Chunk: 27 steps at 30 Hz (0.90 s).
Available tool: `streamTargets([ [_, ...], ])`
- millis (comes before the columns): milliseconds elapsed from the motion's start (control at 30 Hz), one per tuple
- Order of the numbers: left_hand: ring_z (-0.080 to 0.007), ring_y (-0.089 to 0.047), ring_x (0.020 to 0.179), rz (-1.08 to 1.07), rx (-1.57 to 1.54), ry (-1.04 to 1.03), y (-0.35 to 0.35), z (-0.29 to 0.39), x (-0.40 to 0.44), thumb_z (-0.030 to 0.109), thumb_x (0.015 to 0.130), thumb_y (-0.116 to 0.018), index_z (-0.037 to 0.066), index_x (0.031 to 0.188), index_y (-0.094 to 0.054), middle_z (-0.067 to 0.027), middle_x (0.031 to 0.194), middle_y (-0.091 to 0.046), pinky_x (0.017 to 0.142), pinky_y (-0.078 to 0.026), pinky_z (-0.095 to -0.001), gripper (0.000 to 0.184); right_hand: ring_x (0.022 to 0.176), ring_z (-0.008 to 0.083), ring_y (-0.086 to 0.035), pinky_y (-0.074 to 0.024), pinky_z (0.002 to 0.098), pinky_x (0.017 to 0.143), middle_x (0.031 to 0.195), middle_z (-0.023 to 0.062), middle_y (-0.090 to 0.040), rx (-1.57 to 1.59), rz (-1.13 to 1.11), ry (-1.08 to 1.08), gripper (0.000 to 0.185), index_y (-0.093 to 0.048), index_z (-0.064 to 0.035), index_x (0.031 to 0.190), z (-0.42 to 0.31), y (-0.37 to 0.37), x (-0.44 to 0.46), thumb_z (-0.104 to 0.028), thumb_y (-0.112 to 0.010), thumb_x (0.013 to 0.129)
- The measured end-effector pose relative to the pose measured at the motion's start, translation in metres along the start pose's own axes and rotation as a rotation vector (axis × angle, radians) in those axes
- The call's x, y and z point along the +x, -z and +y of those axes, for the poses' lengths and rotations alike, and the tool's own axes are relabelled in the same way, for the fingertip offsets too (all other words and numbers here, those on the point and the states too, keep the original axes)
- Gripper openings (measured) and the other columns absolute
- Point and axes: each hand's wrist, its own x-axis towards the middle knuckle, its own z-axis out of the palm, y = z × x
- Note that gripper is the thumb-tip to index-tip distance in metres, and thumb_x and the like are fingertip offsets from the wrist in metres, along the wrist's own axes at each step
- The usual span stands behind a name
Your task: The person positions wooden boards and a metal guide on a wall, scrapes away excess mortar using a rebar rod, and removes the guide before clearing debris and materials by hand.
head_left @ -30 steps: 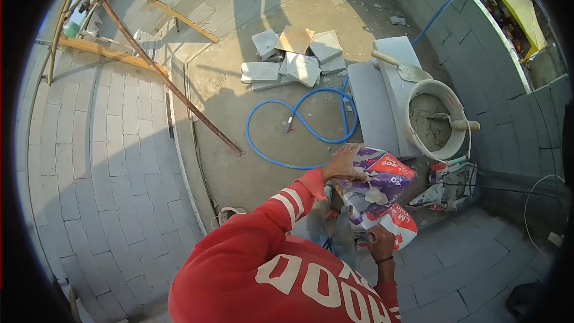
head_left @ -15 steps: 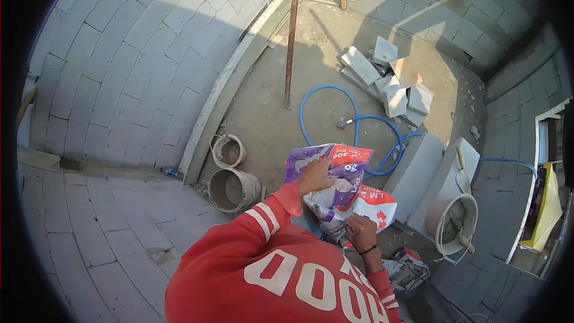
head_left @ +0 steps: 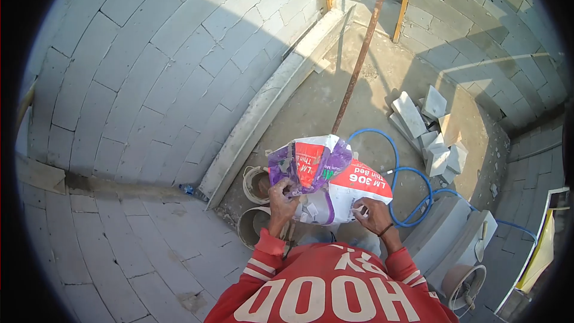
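Note:
A thin-bed mortar bag, printed red, white and purple with "LM 306", is held up in front of my chest. It looks crumpled and folded, with its upper left part bent over. My left hand is closed on the bag's lower left edge. At the lower right edge, my right hand grips the bag with curled fingers. Whether anything is inside the bag cannot be seen. Just left of the bag, partly covered by it, stand a small bucket and a larger bucket.
A rusty pole rises beyond the bag. A blue hose loops over the floor near broken blocks. Long blocks and another bucket stand at right. Block walls surround the floor.
The bag has been turned and spread wider, and it now sits further left relative to the buckets. My left hand has shifted from its upper face to its lower left edge. The camera view has swung.

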Motion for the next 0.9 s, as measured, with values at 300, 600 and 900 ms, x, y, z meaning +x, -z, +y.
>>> streamTargets([
  [300,-0.0184,-0.059,0.07,0.256,-0.207,-0.354,0.134,-0.026,0.179,0.028,0.076,-0.075,0.001,0.069,-0.057,-0.0064,0.069,-0.06,0.076,-0.05,-0.0355,0.033,0.068,0.0186,-0.066,-0.0508,0.0286,0.064,0.082,0.0103,-0.071,0.319,0.601,-0.416,0.046,-0.065,-0.0015,0.107,0.087,-0.027,0.292,-0.044,-0.065,0.092],
  [600,-0.0104,-0.054,0.068,0.466,-0.187,-0.321,0.208,-0.081,0.38,0.004,0.09,-0.047,0.003,0.067,-0.054,-0.0067,0.073,-0.059,0.066,-0.047,-0.0309,0.024,0.14,0.055,-0.026,-0.0337,0.0704,0.101,0.159,0.0275,-0.018,1.122,-0.493,-1.025,0.122,-0.012,-0.0203,0.16,0.088,-0.107,0.525,-0.092,-0.05,0.068],
  [900,-0.0121,-0.056,0.075,0.399,-0.122,-0.115,0.154,-0.09,0.623,0.006,0.087,-0.057,0.003,0.077,-0.055,-0.0068,0.081,-0.06,0.071,-0.048,-0.0306,0.01,0.131,0.03,-0.05,-0.0477,0.0482,0.103,0.15,0.0218,-0.041,1.377,-0.653,-1.043,0.099,-0.028,-0.0023,0.152,0.109,-0.051,0.735,-0.076,-0.046,0.088],
])
